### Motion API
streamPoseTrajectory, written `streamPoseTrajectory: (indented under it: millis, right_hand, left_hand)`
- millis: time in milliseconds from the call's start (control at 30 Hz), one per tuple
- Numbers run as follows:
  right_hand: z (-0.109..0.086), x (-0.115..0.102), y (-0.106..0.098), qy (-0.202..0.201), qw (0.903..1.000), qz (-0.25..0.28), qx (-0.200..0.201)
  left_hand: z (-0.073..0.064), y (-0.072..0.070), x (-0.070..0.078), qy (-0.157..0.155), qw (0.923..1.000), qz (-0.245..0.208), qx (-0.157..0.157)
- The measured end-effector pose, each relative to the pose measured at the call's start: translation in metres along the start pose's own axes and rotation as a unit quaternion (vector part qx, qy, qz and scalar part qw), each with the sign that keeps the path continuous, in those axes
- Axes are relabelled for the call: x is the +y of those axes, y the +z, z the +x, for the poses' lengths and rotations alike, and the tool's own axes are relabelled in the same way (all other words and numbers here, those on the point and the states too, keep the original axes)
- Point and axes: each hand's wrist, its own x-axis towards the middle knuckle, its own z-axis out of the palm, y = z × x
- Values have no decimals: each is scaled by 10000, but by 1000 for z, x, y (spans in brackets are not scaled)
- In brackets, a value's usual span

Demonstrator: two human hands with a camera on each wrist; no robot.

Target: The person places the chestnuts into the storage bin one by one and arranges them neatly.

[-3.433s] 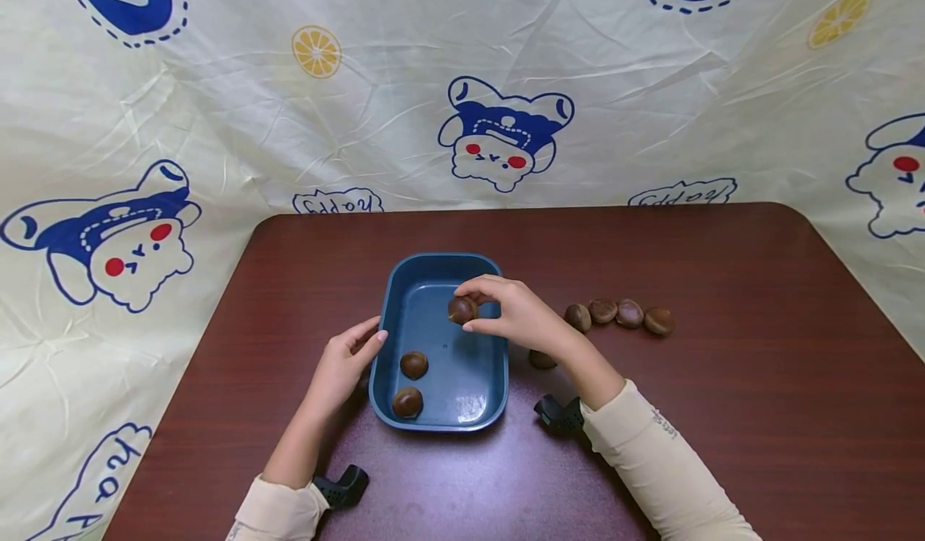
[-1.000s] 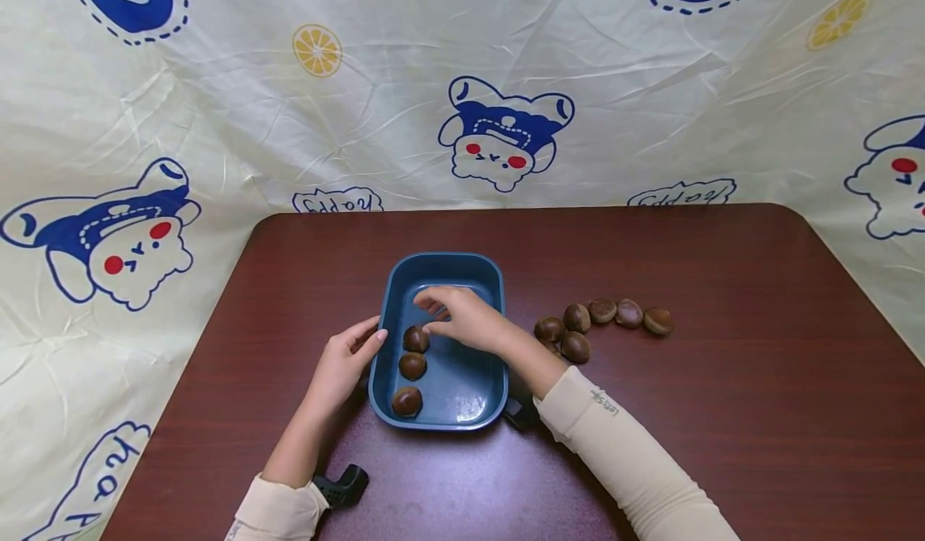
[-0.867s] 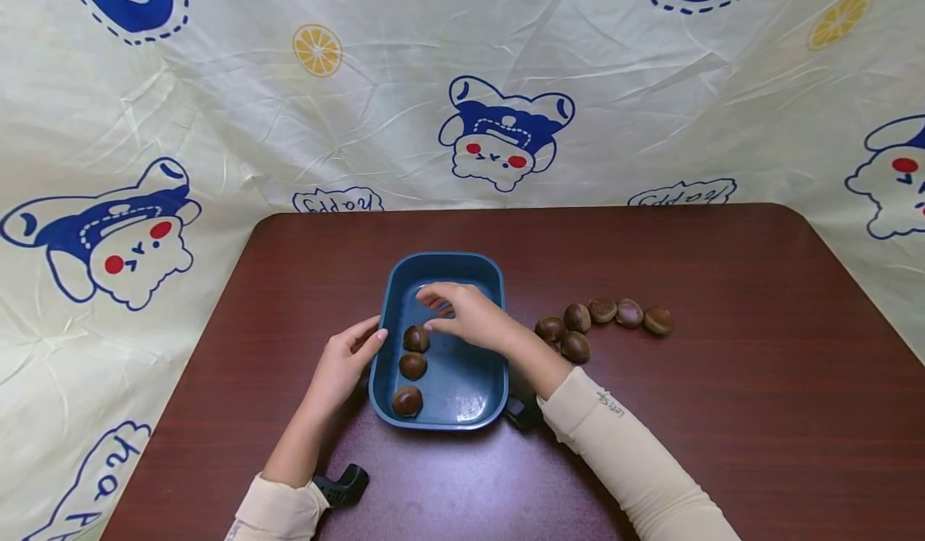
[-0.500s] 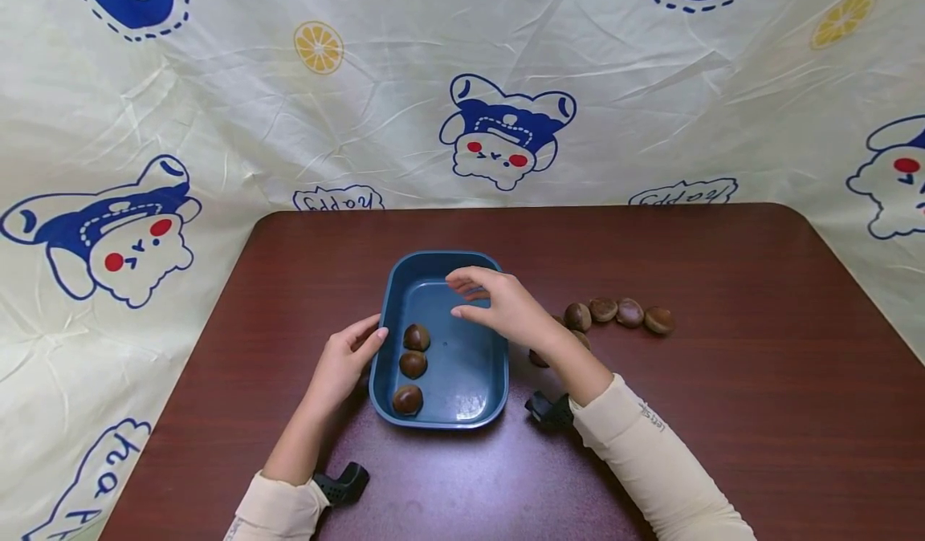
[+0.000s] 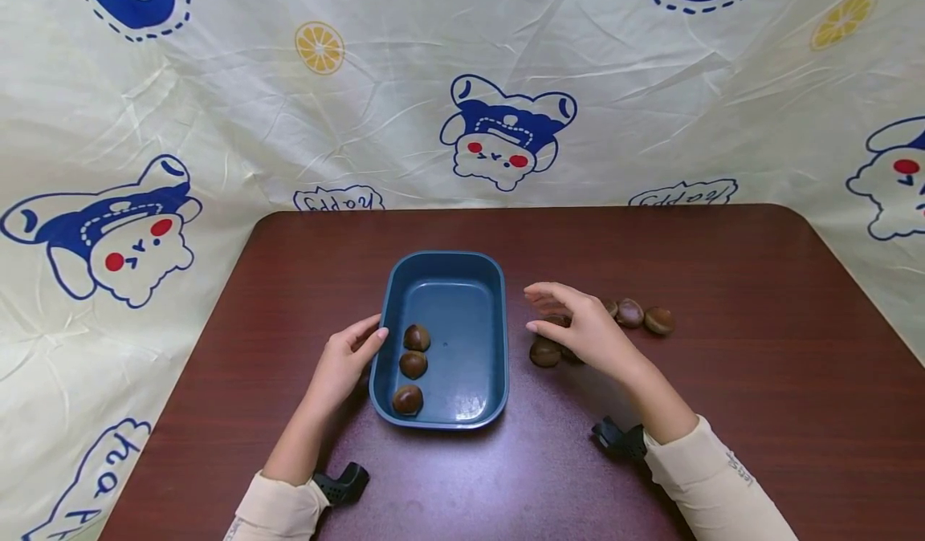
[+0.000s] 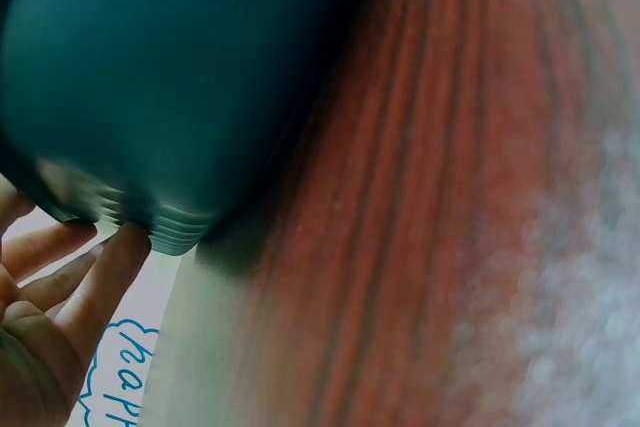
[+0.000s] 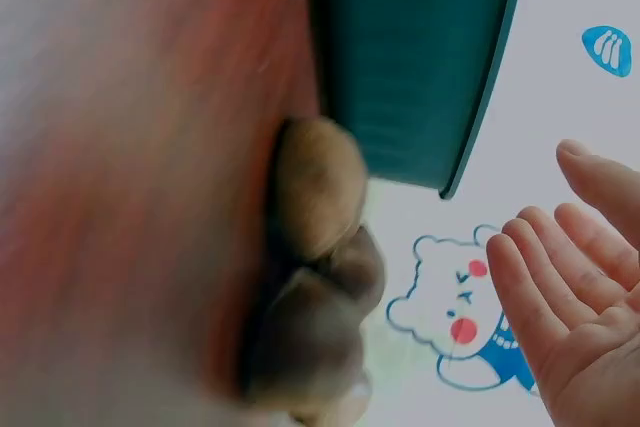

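Observation:
Three brown chestnuts (image 5: 413, 364) lie in a column along the left side of a blue plastic tray (image 5: 470, 380). My left hand (image 5: 347, 364) touches the tray's left rim; in the left wrist view its fairly straight fingers (image 6: 105, 287) rest against the outer wall. Over the loose chestnuts right of the tray hovers my right hand (image 5: 588, 328), thumb and fingers apart, nothing between them. A chestnut (image 5: 545, 352) shows below its thumb, and others are partly hidden by the hand. The right wrist view has clustered chestnuts (image 7: 320, 187) beside the tray wall, apart from the fingers.
Two more chestnuts, one reddish (image 5: 630, 313) and one brown (image 5: 658, 320), lie at the right end of the row. Everything stands on a dark red-brown wooden table (image 5: 759, 364). A white printed cloth (image 5: 390, 124) hangs behind it. Black wrist cameras (image 5: 345, 485) sit on both wrists.
My right hand set a third chestnut in the tray, let go, and moved right, out over the loose chestnuts. The left hand has stayed at the tray's rim.

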Motion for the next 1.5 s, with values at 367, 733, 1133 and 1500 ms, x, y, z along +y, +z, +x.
streamPoseTrajectory:
  millis: [367,733,1133,1500]
  right_hand:
    - [-30,31,-15,146,9995,-197,190]
    - [-36,53,-21,503,9976,-443,-166]
    - [-39,65,-18,412,9958,-637,-510]
    - [-40,63,-19,418,9951,-697,-556]
  left_hand:
    - [1,0,-2,-11,9999,-92,-47]
    - [1,-1,-2,-98,9999,-104,-78]
    - [2,-1,-3,-94,9998,-158,-62]
    - [1,-1,-2,-83,9998,-154,-76]
